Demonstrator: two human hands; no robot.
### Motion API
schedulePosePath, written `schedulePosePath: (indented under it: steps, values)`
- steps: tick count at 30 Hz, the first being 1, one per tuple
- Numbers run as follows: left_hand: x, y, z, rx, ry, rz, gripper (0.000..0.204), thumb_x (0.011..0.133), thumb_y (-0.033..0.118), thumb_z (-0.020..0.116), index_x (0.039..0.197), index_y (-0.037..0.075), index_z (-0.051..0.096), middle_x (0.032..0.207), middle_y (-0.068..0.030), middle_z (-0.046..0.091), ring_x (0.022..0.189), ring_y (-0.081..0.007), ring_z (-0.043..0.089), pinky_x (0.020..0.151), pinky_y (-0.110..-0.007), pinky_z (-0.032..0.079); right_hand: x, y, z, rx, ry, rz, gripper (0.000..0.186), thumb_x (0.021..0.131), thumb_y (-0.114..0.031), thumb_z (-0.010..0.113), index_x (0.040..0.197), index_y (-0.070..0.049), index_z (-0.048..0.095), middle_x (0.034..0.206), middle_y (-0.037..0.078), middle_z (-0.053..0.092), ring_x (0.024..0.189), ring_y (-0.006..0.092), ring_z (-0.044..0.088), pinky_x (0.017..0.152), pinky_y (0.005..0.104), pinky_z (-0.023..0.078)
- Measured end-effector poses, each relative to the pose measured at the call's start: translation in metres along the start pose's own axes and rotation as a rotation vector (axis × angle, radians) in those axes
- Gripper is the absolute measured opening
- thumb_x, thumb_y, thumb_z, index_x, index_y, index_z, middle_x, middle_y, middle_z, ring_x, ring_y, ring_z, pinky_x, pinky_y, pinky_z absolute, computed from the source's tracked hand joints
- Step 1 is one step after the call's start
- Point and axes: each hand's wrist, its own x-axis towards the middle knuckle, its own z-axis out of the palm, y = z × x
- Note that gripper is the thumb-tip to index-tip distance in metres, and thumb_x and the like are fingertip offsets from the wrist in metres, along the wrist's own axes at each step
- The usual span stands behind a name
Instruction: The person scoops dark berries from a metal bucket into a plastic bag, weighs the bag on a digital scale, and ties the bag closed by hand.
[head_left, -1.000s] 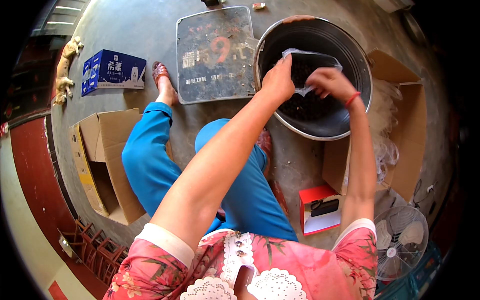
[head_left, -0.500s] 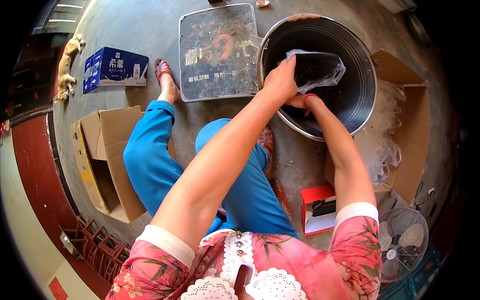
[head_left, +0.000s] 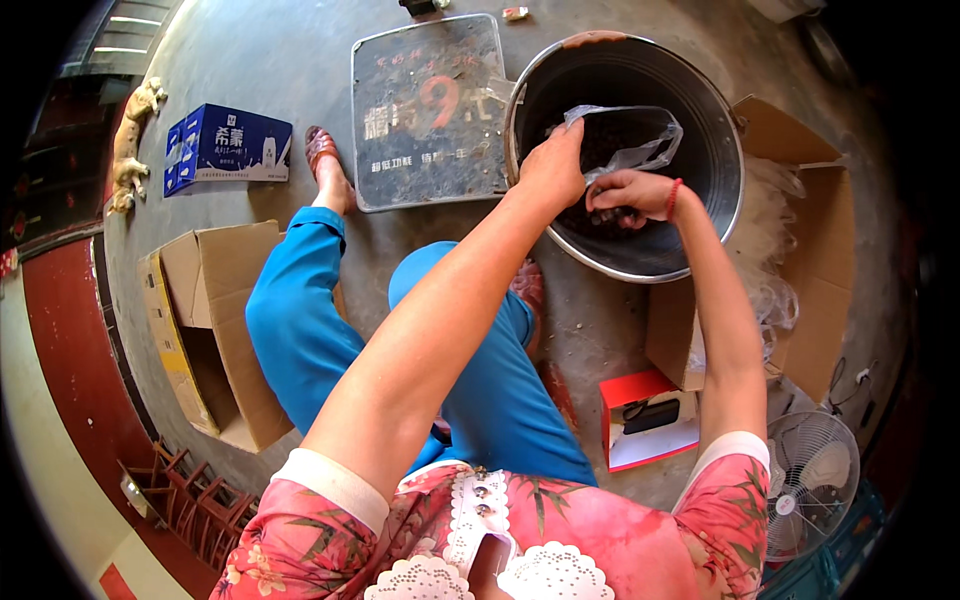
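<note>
A deep metal bucket [head_left: 715,215] stands in front of me, with many small dark round pieces [head_left: 600,228] in its bottom. Over its near-left rim, my left hand [head_left: 556,165] is closed on the edge of a clear plastic bag [head_left: 650,140], which hangs inside with its mouth spread. My right hand [head_left: 640,196], a red bracelet on its wrist, is just beside the bag within the bucket. Its curled fingers hold some of the dark round pieces, too small to name exactly.
Right of the bucket is an open cardboard box [head_left: 825,270] of clear plastic bags [head_left: 765,230]. A dark printed board [head_left: 430,120] lies left of it. Nearer me are a red box [head_left: 650,420] and a fan [head_left: 810,485]. A blue carton [head_left: 228,150] and cardboard box [head_left: 215,335] stand left.
My right hand has risen from low in the bucket, beneath the bag, to beside the bag, fingers curled round some pieces. My left hand keeps its hold on the bag.
</note>
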Motion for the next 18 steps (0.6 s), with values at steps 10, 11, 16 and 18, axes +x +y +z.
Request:
schedulePosePath:
  steps: [10,11,16,18]
  values:
    - [0.002,-0.001,0.006,0.058,0.029,0.027,0.059,0.068,0.002,0.056,0.123,0.002,0.032,0.120,-0.0170,0.043,0.102,-0.0328,0.050,0.084,-0.039,0.043,0.006,-0.025,-0.029,0.047,0.737,-0.240,0.054,0.072,-0.005,0.062,0.121,-0.009,0.042,0.099,0.013,0.051,0.061,0.0116,0.055,0.049,0.0257,0.047]
    - [0.002,0.000,0.005,0.053,0.017,0.018,0.060,0.069,0.002,0.056,0.123,0.002,0.032,0.120,-0.0171,0.042,0.103,-0.0327,0.050,0.084,-0.039,0.043,0.004,-0.021,-0.033,0.012,0.685,-0.292,0.052,0.071,-0.005,0.060,0.120,-0.008,0.042,0.101,0.012,0.050,0.061,0.0112,0.054,0.048,0.0242,0.046]
    - [-0.001,0.001,0.000,0.001,0.007,-0.036,0.060,0.067,-0.004,0.044,0.125,0.003,0.033,0.119,-0.0194,0.044,0.107,-0.0342,0.045,0.089,-0.038,0.038,-0.019,-0.015,-0.036,-0.160,0.452,-0.065,0.029,0.069,-0.005,0.054,0.098,-0.005,0.055,0.084,0.004,0.056,0.059,0.0084,0.052,0.048,0.0202,0.044]
    - [-0.001,0.005,-0.001,0.000,0.000,-0.031,0.059,0.067,-0.004,0.045,0.125,0.004,0.034,0.119,-0.0193,0.044,0.106,-0.0342,0.045,0.089,-0.038,0.038,-0.023,-0.005,-0.042,-0.312,0.637,0.129,0.015,0.070,-0.015,0.058,0.082,-0.006,0.060,0.069,0.002,0.059,0.062,0.0156,0.056,0.055,0.0249,0.046]
